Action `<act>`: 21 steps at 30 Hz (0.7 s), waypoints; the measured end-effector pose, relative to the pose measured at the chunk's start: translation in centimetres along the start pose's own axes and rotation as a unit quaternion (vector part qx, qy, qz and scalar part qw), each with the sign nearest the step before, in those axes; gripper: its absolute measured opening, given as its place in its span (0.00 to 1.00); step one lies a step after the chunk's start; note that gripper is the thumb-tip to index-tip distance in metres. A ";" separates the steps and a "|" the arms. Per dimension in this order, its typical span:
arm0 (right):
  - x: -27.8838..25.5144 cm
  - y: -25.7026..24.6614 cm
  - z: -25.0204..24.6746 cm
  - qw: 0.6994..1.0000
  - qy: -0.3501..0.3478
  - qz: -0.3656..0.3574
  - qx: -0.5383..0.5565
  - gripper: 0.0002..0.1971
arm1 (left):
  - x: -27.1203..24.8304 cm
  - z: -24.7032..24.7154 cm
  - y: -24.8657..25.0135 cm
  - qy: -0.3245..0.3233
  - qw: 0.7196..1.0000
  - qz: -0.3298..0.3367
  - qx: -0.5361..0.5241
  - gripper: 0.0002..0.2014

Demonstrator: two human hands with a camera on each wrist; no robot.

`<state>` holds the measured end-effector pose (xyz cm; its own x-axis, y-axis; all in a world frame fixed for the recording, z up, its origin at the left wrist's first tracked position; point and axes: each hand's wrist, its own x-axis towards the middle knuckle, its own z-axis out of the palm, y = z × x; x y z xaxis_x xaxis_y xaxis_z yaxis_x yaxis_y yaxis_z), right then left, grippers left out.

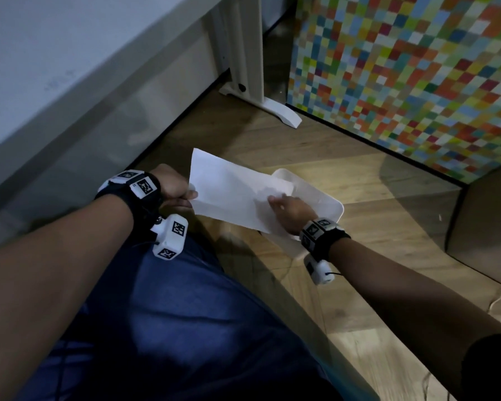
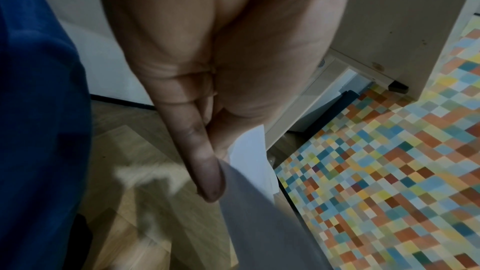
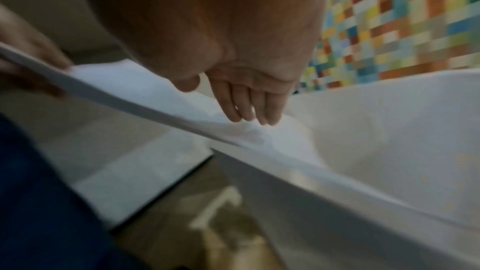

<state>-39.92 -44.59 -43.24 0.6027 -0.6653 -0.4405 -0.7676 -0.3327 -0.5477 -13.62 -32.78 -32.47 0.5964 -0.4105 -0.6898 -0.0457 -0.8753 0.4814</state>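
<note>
The left grip [image 1: 172, 185] pinches one edge of the white sheet [image 1: 229, 195]. The sheet slopes down over the rim of the white bin [image 1: 321, 198], and the right grip [image 1: 294, 208], fingers straight and close together, rests its tips on the rumpled lower end. Because the sheet is held by one edge only, it could sag or twist under that push and tip anything brushed along it onto the wooden floor [image 1: 315, 146]. A hard push could also pull it from the pinch.

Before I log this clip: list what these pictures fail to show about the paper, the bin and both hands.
- Inside of the bin: in the head view, the paper and the right hand cover most of it, so its contents cannot be told.
- White lump at the right hand's fingers: the right wrist view is blurred and shows white on white, so what it is cannot be told.
- Grip of the left hand: in the head view, the paper's edge hides the fingertips.
</note>
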 end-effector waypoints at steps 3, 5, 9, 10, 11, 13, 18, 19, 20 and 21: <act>-1.5 -4.5 0.8 0.976 -0.059 -0.189 0.088 0.28 | 0.2 0.9 0.3 0.001 1.000 0.006 0.019 0.05; -1.6 -6.0 1.8 0.953 -0.137 -0.240 0.121 0.28 | 0.2 1.3 0.6 0.007 0.999 0.012 0.037 0.03; -1.0 -2.1 1.7 0.973 -0.160 -0.125 0.110 0.36 | 0.4 0.6 0.4 0.014 1.000 0.010 0.023 0.04; -0.8 -0.8 1.5 0.979 -0.169 -0.079 0.084 0.40 | 0.4 0.3 0.3 0.014 1.000 0.011 0.018 0.04; -0.7 0.1 1.0 0.982 -0.178 -0.034 0.055 0.42 | 0.3 0.0 0.3 0.013 1.000 0.011 0.013 0.04; -0.2 1.2 0.4 0.985 -0.167 0.037 -0.004 0.45 | 0.3 -0.3 0.4 0.015 1.000 0.008 0.009 0.04; -1.2 -3.3 -1.0 0.992 -0.055 -0.111 -0.020 0.35 | 0.0 -0.2 0.6 0.018 1.000 0.006 0.004 0.04; -1.9 -4.7 -0.9 0.982 -0.075 -0.172 0.021 0.31 | -0.1 0.0 0.7 0.016 1.000 0.007 0.002 0.05; -2.4 -5.7 -0.4 0.969 -0.109 -0.216 0.053 0.30 | -0.2 0.2 0.8 0.014 1.000 0.009 0.000 0.05; -2.8 -6.3 0.2 0.958 -0.140 -0.238 0.075 0.31 | -0.3 0.2 1.0 0.013 1.000 0.011 -0.001 0.05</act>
<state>-36.71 -40.51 -38.70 0.9277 -0.2499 -0.2774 -0.3639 -0.4396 -0.8211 -14.02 -33.64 -31.91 0.6157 -0.4236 -0.6644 -0.0582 -0.8653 0.4978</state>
